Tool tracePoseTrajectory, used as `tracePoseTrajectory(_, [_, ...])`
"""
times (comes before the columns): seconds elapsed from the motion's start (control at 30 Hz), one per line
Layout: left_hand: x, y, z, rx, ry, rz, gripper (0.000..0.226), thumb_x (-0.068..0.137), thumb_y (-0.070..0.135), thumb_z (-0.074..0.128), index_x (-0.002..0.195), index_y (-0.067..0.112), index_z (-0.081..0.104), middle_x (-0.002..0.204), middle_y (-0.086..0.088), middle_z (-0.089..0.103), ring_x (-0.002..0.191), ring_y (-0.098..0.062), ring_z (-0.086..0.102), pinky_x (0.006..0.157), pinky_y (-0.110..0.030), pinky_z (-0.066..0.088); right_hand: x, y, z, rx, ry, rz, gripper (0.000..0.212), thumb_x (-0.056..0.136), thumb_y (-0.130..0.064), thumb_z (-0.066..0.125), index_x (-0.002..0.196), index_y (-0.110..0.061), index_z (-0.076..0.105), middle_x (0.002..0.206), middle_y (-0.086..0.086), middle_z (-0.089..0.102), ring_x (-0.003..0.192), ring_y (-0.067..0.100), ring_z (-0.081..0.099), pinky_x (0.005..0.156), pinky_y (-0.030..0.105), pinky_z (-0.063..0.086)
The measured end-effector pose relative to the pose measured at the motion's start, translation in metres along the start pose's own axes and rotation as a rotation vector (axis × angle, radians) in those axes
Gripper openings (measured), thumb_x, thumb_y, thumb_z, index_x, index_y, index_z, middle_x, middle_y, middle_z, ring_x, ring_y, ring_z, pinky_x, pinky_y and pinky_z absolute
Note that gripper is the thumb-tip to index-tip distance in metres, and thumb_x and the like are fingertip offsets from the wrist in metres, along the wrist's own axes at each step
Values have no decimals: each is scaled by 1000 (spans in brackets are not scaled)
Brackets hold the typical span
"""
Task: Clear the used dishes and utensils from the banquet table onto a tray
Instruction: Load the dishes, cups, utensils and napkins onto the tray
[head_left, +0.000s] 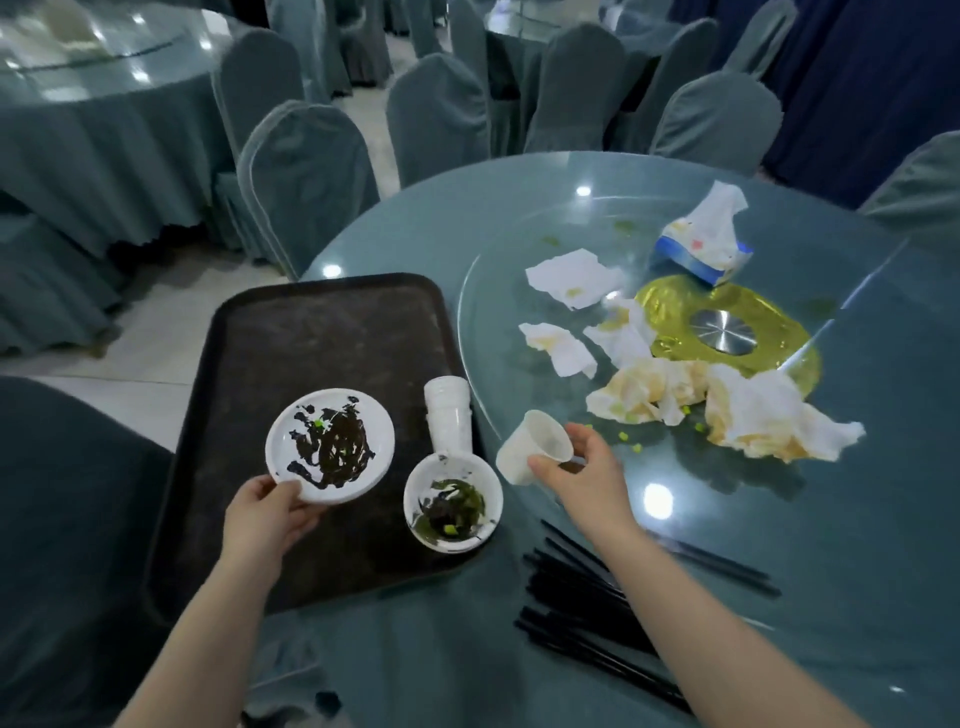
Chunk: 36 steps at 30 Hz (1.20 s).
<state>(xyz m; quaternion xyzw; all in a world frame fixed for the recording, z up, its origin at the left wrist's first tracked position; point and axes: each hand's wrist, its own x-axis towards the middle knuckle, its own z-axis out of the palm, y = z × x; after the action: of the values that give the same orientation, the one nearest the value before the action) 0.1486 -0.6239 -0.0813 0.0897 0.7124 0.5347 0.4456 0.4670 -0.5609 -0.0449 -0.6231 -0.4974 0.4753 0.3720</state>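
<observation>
Left hand (270, 512) grips a white plate (330, 446) at its 7 o'clock rim, fingers curled under, thumb on top. Plate is smeared with dark sauce and sits over the brown tray (291, 343), left-centre; can't tell if it touches the tray surface.

Right hand (582, 470) holds a white paper cup (532, 453), tipped on its side, mouth facing 2 o'clock. Thumb and fingers are wrapped round the cup near the rim. Cup is above the counter (779, 519), just off the tray's right edge.

On the tray at 4 o'clock: a white bowl (453, 506) with dark green leftovers. Just beyond it at 12 o'clock, a stack of white cups (449, 415) lying on its side, touching the bowl rim.

Black chopsticks (587, 597) lie in a loose pile on the counter at 5 o'clock, partly under the right forearm.

On the glass turntable (493, 312): crumpled stained napkins (737, 410) at centre, a tissue pack (704, 244) at 1 o'clock, beside the yellow hub ring (675, 306).

Covered chairs (306, 176) stand round the far edge.
</observation>
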Motion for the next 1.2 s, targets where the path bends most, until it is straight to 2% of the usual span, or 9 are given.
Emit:
tracePoseTrajectory(0.13, [39, -1, 11, 25, -2, -47, 20, 94, 9, 50, 114, 10, 48, 93, -13, 65, 73, -25, 67, 61, -31, 50, 11, 2, 21, -21, 10, 7, 46, 76, -24, 79, 112, -33, 52, 109, -19, 59, 87, -5, 60, 68, 15, 45])
tracePoseTrajectory(0.3, [63, 0, 36, 67, -36, -71, 14, 94, 13, 54, 108, 13, 51, 85, -9, 66, 71, -21, 67, 60, -30, 50, 33, -14, 38, -78, 29, -23, 52, 76, -29, 78, 120, -32, 52, 106, -24, 56, 90, -4, 59, 64, 14, 41])
tracePoseTrajectory(0.47, [78, -3, 37, 458, -10, 266, 11, 88, 29, 63, 86, 19, 67, 100, -8, 70, 86, -18, 65, 68, -30, 48, 75, -48, 73, -122, 24, -122, 63, 77, -25, 77, 132, -22, 47, 103, -24, 54, 88, -5, 57, 68, 10, 40])
tracePoseTrajectory(0.5, [80, -4, 37, 605, -1, 308, 20, 87, 36, 64, 95, 18, 70, 116, -12, 65, 105, -26, 61, 81, -36, 47, 83, -55, 79, -122, 18, -133, 68, 78, -24, 76, 136, -20, 43, 109, -18, 54, 90, -1, 57, 74, 13, 42])
tracePoseTrajectory(0.57, [85, -5, 35, 883, 0, 306, 53, 88, 49, 59, 127, 14, 60, 150, -17, 35, 139, -35, 29, 110, -45, 28, 99, -64, 93, -160, 12, -156, 73, 79, -22, 75, 140, -19, 38, 121, -9, 51, 100, 9, 58, 86, 22, 43])
tracePoseTrajectory(0.67, [86, -13, 31, 1058, -73, 329, 75, 90, 55, 51, 146, 10, 32, 159, -16, 10, 146, -34, 4, 116, -51, 10, 121, -69, 107, -212, 18, -167, 75, 80, -18, 73, 143, -17, 34, 134, -1, 50, 114, 17, 55, 97, 28, 41])
tracePoseTrajectory(0.83, [84, -27, 14, 930, -140, 328, 73, 96, 44, 47, 150, 4, 19, 161, -6, 5, 148, -20, 1, 118, -40, 3, 146, -65, 124, -346, -6, -120, 79, 81, -17, 71, 147, -12, 27, 140, 5, 46, 125, 22, 49, 96, 26, 35])
tracePoseTrajectory(1.03, [73, -17, 1, 546, -91, 271, 76, 91, 28, 62, 152, 16, 19, 155, -4, 30, 140, -18, 33, 115, -39, 28, 156, -66, 127, -659, -98, -47, 57, 83, -27, 62, 134, -8, 46, 131, 9, 54, 119, 27, 52, 83, 27, 38])
tracePoseTrajectory(1.2, [43, -16, 1, 456, -109, 300, 74, 89, 21, 64, 151, 22, 22, 150, -2, 40, 133, -17, 42, 109, -36, 34, 160, -74, 128, -802, -164, -18, 22, 81, -28, 56, 86, -7, 55, 89, 8, 56, 85, 29, 54, 63, 29, 38])
